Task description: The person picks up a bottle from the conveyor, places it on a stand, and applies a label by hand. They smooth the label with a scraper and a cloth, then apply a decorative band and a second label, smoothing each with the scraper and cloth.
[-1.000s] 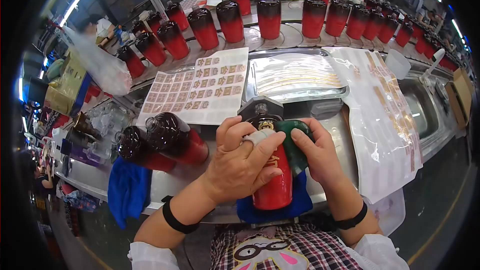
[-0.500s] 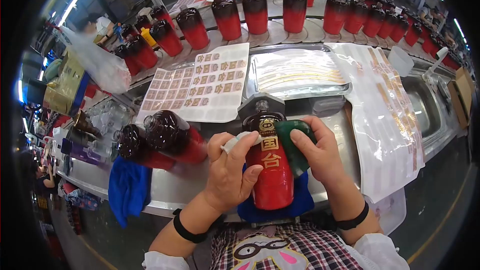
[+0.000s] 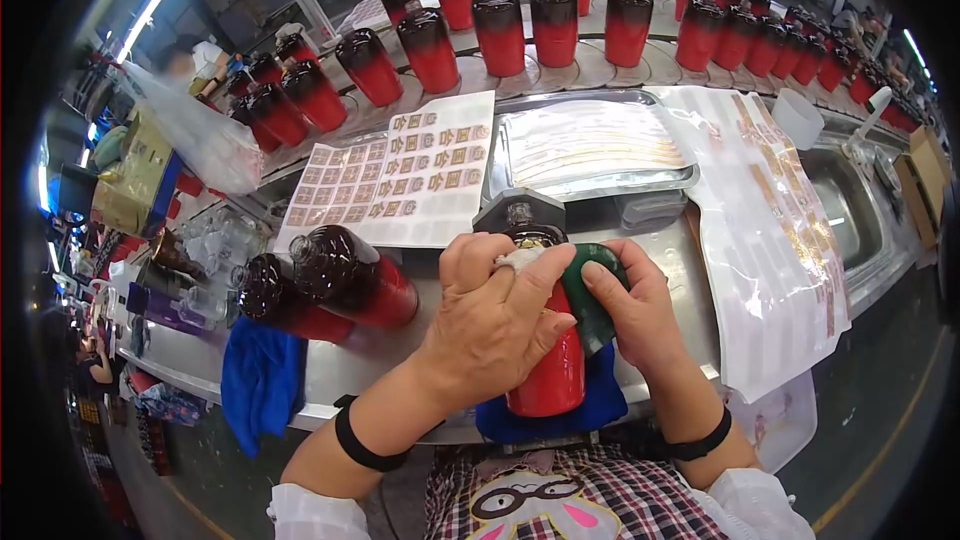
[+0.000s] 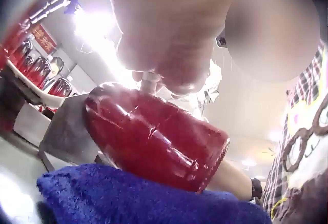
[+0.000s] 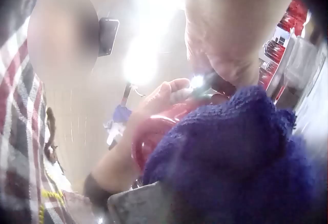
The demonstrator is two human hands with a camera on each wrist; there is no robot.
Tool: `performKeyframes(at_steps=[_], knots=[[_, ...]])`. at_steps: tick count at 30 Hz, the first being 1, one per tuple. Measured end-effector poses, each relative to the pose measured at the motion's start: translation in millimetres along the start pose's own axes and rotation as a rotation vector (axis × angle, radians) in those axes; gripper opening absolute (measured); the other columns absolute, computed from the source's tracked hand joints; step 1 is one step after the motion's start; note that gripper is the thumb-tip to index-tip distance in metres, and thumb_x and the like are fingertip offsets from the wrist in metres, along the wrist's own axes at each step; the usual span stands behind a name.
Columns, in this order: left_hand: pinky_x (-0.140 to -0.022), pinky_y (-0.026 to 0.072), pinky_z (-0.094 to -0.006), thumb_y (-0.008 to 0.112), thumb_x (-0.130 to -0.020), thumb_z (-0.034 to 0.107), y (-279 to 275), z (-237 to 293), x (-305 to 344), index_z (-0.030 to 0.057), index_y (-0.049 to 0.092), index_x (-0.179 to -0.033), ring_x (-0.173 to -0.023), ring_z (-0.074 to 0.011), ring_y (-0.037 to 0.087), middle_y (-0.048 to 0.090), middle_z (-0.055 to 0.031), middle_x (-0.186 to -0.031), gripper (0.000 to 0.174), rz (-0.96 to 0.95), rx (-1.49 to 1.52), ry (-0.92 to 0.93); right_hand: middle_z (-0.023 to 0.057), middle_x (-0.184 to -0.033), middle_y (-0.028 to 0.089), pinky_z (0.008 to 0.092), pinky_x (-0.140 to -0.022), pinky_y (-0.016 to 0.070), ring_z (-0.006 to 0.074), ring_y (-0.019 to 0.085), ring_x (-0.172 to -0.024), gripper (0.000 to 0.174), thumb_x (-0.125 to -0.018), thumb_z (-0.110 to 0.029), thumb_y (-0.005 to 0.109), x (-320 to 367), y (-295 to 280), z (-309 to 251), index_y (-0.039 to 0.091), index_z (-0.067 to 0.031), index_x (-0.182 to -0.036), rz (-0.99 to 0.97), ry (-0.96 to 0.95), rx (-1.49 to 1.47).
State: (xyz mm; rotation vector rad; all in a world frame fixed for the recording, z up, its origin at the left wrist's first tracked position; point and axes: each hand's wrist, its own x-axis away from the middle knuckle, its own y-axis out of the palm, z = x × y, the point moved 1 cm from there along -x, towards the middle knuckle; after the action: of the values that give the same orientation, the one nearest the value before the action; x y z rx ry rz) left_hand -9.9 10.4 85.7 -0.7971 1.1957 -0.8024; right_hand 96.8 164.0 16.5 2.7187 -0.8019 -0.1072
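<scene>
A red bottle with a dark shoulder (image 3: 548,385) leans neck-away on a blue towel (image 3: 607,395), its neck by a dark angular rest (image 3: 493,217). My left hand (image 3: 485,325) lies across the bottle's upper front, fingers bent, holding a white cloth (image 3: 522,258) against it and hiding most of the gold lettering. At the bottle's right side, my right hand (image 3: 645,305) grips a dark green flat piece (image 3: 592,312) between thumb and fingers. The left wrist view shows the bottle's glossy side (image 4: 159,139) over the towel (image 4: 128,198).
Two more red bottles (image 3: 385,290) lean at left beside a hanging blue cloth (image 3: 258,370). Behind are a sticker sheet (image 3: 455,210), a metal tray (image 3: 600,190) with gold strips, and a conveyor of bottles (image 3: 555,30). A plastic-covered sheet (image 3: 740,270) and sink (image 3: 840,205) stand right.
My left hand drew back left with the cloth, baring the gold lettering, then came back over the bottle. The right hand stays at its side. Bottles on the conveyor have shifted right.
</scene>
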Motion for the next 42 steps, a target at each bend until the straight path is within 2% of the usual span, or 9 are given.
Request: performKeyframes(at_steps=[13,17,21,25,29,34,37,41,42], knots=[[-0.094,0.0394,-0.0424,0.059,-0.095,0.028,11,-8,35,-0.0009,0.054,-0.129,-0.105,-0.0338,0.049,0.064,-0.0154,-0.115,0.045,0.181,0.055,-0.079,0.0115,-0.087,0.066,0.0298,-0.071,0.0515,0.0207,0.065,-0.077,0.019,-0.086,-0.011,0.066,-22,2,-44,0.063,-0.0016,-0.102,0.011,-0.357,0.617],[-0.095,0.0399,-0.0424,0.058,-0.095,0.027,12,-8,40,-0.0007,0.054,-0.129,-0.107,-0.0343,0.049,0.064,-0.0148,-0.116,0.044,0.184,0.077,-0.097,0.0040,-0.085,0.059,0.0361,-0.073,0.0445,0.0216,0.060,-0.081,0.022,-0.075,-0.012,0.075,-14,12,-65,0.066,-0.0098,-0.096,-0.231,-0.988,1.175],[-0.096,0.0399,-0.0425,0.059,-0.095,0.027,13,-9,44,-0.0005,0.054,-0.128,-0.109,-0.0350,0.049,0.064,-0.0146,-0.118,0.043,0.196,0.094,-0.098,0.0046,-0.074,0.054,0.0358,-0.068,0.0400,0.0226,0.055,-0.071,0.024,-0.074,-0.008,0.077,-16,9,-80,0.069,-0.0128,-0.097,-0.545,-0.811,0.919],[-0.094,0.0389,-0.0437,0.064,-0.091,0.025,15,-9,44,0.0026,0.058,-0.127,-0.105,-0.0322,0.048,0.064,-0.0136,-0.116,0.043,0.231,0.131,-0.113,0.0152,-0.083,0.061,0.0427,-0.067,0.0500,0.0354,0.062,-0.076,0.017,-0.076,-0.008,0.071,-46,14,-84,0.064,-0.0036,-0.090,-0.195,-0.742,1.105],[-0.094,0.0391,-0.0436,0.063,-0.092,0.026,13,-8,49,0.0017,0.058,-0.126,-0.107,-0.0323,0.048,0.064,-0.0138,-0.117,0.042,0.221,0.166,-0.163,0.0171,-0.083,0.061,0.0442,-0.067,0.0499,0.0380,0.062,-0.076,0.014,-0.079,-0.011,0.067,-54,28,-83,0.061,-0.0005,-0.087,-0.462,-0.655,0.928],[-0.096,0.0389,-0.0427,0.060,-0.094,0.029,13,-10,61,-0.0012,0.057,-0.126,-0.110,-0.0328,0.049,0.063,-0.0130,-0.120,0.044,0.237,0.266,-0.317,0.0035,-0.077,0.047,0.0380,-0.077,0.0406,0.0226,0.053,-0.075,0.013,-0.072,-0.019,0.064,-19,33,-71,0.060,-0.0137,-0.084,-0.387,-1.173,1.269],[-0.098,0.0383,-0.0417,0.057,-0.096,0.036,10,-11,63,-0.0025,0.055,-0.129,-0.115,-0.0335,0.048,0.062,-0.0134,-0.124,0.050,0.236,0.272,-0.375,0.0023,-0.080,0.053,0.0385,-0.077,0.0416,0.0201,0.057,-0.081,0.022,-0.075,-0.015,0.074,20,24,-79,0.065,-0.0118,-0.095,-0.800,-0.740,0.812],[-0.105,0.0316,-0.0471,0.047,-0.098,0.053,11,3,47,-0.0011,0.049,-0.139,-0.127,-0.0359,0.042,0.061,-0.0161,-0.128,0.068,0.183,0.179,-0.185,0.0051,-0.089,0.067,0.0260,-0.068,0.0503,0.0097,0.062,-0.077,0.020,-0.089,-0.012,0.069,18,14,-43,0.063,-0.0007,-0.103,-0.064,-0.028,0.264],[-0.106,0.0298,-0.0491,0.045,-0.098,0.055,17,6,47,-0.0004,0.048,-0.140,-0.129,-0.0364,0.041,0.061,-0.0162,-0.128,0.070,0.159,0.150,-0.150,0.0036,-0.087,0.067,0.0225,-0.068,0.0495,0.0049,0.059,-0.077,0.022,-0.092,-0.017,0.067,15,15,-36,0.062,0.0004,-0.104,-0.059,-0.058,0.233]])
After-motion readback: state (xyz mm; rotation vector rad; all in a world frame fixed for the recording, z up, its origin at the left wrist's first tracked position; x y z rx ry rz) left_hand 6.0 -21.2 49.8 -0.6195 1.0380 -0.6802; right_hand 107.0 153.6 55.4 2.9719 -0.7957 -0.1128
